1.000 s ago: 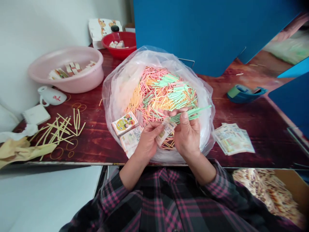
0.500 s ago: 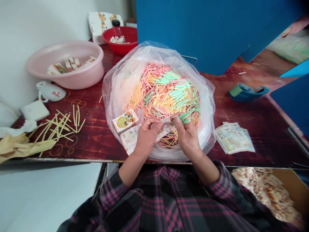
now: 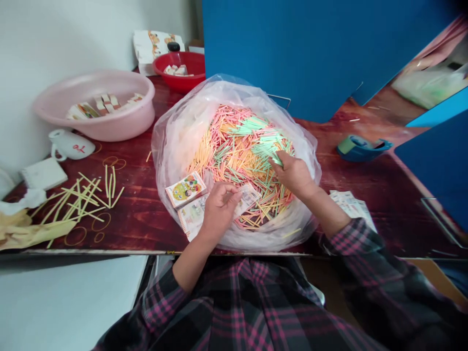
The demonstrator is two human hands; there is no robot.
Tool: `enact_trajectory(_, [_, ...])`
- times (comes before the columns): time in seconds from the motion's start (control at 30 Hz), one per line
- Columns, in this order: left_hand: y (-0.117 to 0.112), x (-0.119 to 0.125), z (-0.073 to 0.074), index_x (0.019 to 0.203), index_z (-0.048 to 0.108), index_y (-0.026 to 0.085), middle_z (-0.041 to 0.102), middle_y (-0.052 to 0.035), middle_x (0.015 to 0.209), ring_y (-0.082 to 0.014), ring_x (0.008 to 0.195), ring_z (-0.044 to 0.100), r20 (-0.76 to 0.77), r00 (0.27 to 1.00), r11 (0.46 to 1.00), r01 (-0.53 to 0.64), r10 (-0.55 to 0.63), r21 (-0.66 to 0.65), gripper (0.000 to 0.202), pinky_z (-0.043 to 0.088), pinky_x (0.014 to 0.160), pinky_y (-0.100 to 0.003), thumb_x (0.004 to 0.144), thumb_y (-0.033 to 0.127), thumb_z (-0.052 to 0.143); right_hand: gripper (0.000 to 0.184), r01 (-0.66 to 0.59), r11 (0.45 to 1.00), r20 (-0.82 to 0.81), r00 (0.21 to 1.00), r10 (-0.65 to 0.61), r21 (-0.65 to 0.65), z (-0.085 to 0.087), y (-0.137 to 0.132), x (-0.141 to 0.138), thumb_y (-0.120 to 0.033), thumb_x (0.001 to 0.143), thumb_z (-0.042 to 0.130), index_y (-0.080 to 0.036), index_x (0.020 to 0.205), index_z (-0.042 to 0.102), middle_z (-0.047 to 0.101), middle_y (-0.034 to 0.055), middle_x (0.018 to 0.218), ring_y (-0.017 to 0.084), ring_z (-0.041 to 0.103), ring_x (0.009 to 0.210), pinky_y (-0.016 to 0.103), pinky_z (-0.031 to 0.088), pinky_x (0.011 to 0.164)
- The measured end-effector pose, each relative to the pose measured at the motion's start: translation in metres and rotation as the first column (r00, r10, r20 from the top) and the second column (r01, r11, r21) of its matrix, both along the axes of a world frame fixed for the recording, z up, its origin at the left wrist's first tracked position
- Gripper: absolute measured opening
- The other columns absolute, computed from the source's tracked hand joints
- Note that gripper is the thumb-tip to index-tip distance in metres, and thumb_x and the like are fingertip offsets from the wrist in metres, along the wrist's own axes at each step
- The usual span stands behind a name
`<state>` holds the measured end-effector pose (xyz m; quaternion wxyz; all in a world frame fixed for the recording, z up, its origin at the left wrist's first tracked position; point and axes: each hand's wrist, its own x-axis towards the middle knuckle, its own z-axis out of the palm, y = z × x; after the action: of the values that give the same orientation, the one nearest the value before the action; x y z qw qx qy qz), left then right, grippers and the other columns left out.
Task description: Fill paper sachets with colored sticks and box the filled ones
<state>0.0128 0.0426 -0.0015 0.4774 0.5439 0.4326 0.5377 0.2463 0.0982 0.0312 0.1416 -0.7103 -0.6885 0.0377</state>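
Between the fingertips of my left hand (image 3: 221,207) is a printed paper slip (image 3: 248,199), jutting out to the right over the bag. My right hand (image 3: 298,176) reaches over the heap, its thumb and forefinger closed on a few thin green sticks (image 3: 276,158). Pink, orange and green sticks (image 3: 237,146) fill a clear plastic bag (image 3: 175,131) with its mouth spread wide. At the bag's near left edge lies a small printed box (image 3: 185,189), with a printed paper sheet (image 3: 192,214) under it, partly hidden by my left hand.
A pink basin (image 3: 120,122) and a red bowl (image 3: 190,80) hold small boxes. Loose yellow sticks (image 3: 82,197), rubber bands and a white mug (image 3: 73,146) are at left. Tape dispenser (image 3: 361,147) and printed papers (image 3: 353,207) lie right. Blue panels (image 3: 274,48) stand behind.
My right hand has moved away from the left, up and to the right, with the green sticks onto the heap. My left hand keeps the paper slip. The view has shifted slightly.
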Motion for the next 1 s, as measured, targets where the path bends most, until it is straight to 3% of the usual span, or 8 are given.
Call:
enact_trajectory(0.1, [0.001,0.002,-0.005,0.078,0.065,0.021,0.061,0.0026,0.075,-0.0136,0.070,0.054,0.156,0.987,0.981,0.054,-0.024,-0.187,0.024,0.043,0.070,-0.027,0.076,0.037,0.083,0.039,-0.043,0.992,0.251,0.965,0.071,-0.115,0.004,0.010,0.000,-0.024,0.099,0.046,-0.020,0.134,0.062,0.078,0.0155,0.113,0.029,0.073,0.096,0.034,0.047,0.075])
enact_trajectory(0.2, [0.001,0.004,-0.008,0.078,0.065,0.020,0.061,0.0038,0.073,-0.0115,0.069,0.053,0.229,0.973,0.967,0.067,-0.009,-0.247,0.027,0.041,0.068,-0.025,0.073,0.038,0.086,0.048,-0.046,0.984,0.370,0.923,0.108,-0.171,0.008,0.018,-0.001,-0.017,0.098,0.042,-0.025,0.143,0.057,0.077,0.0148,0.119,0.029,0.074,0.098,0.036,0.051,0.076])
enact_trajectory(0.6, [0.002,0.005,-0.005,0.074,0.064,0.019,0.061,0.0049,0.072,-0.0098,0.069,0.054,0.354,0.934,0.935,0.086,0.044,-0.343,0.031,0.044,0.070,-0.024,0.068,0.037,0.089,0.041,-0.148,0.965,0.479,0.845,0.238,-0.218,0.006,0.044,0.004,-0.012,0.099,0.036,-0.021,0.132,0.059,0.075,0.0159,0.119,0.027,0.075,0.096,0.033,0.049,0.072])
enact_trajectory(0.7, [0.003,0.005,-0.006,0.075,0.065,0.019,0.061,0.0053,0.070,-0.0095,0.067,0.053,0.345,0.937,0.936,0.080,0.046,-0.343,0.031,0.043,0.069,-0.023,0.068,0.037,0.089,0.039,-0.173,0.961,0.430,0.867,0.253,-0.216,0.006,0.044,0.004,-0.013,0.099,0.038,-0.021,0.129,0.061,0.075,0.0148,0.119,0.027,0.074,0.097,0.033,0.048,0.074])
enact_trajectory(0.87, [0.004,0.003,-0.007,0.075,0.065,0.019,0.060,0.0054,0.069,-0.0093,0.065,0.052,0.334,0.942,0.942,0.074,0.043,-0.328,0.033,0.042,0.067,-0.024,0.067,0.039,0.090,0.031,-0.123,0.987,0.302,0.942,0.149,-0.104,0.013,0.045,0.005,-0.023,0.102,0.040,-0.017,0.123,0.063,0.074,0.0166,0.120,0.027,0.071,0.100,0.034,0.047,0.077])
enact_trajectory(0.93, [0.004,0.003,-0.008,0.075,0.064,0.019,0.059,0.0054,0.068,-0.0092,0.065,0.051,0.330,0.943,0.945,0.076,0.036,-0.319,0.033,0.042,0.067,-0.024,0.068,0.040,0.089,0.028,-0.115,0.993,0.102,0.988,0.115,-0.003,0.014,0.042,0.006,-0.032,0.103,0.042,-0.016,0.111,0.064,0.075,0.0145,0.106,0.025,0.068,0.091,0.034,0.047,0.078])
enact_trajectory(1.0, [0.005,0.003,-0.007,0.075,0.065,0.020,0.059,0.0053,0.069,-0.0095,0.066,0.052,0.342,0.939,0.947,0.075,0.038,-0.312,0.033,0.043,0.068,-0.024,0.069,0.040,0.089,0.030,-0.140,0.987,-0.168,0.974,0.151,0.077,0.012,0.032,0.005,-0.041,0.103,0.044,-0.019,0.097,0.063,0.072,0.0086,0.090,0.021,0.062,0.080,0.033,0.047,0.077])
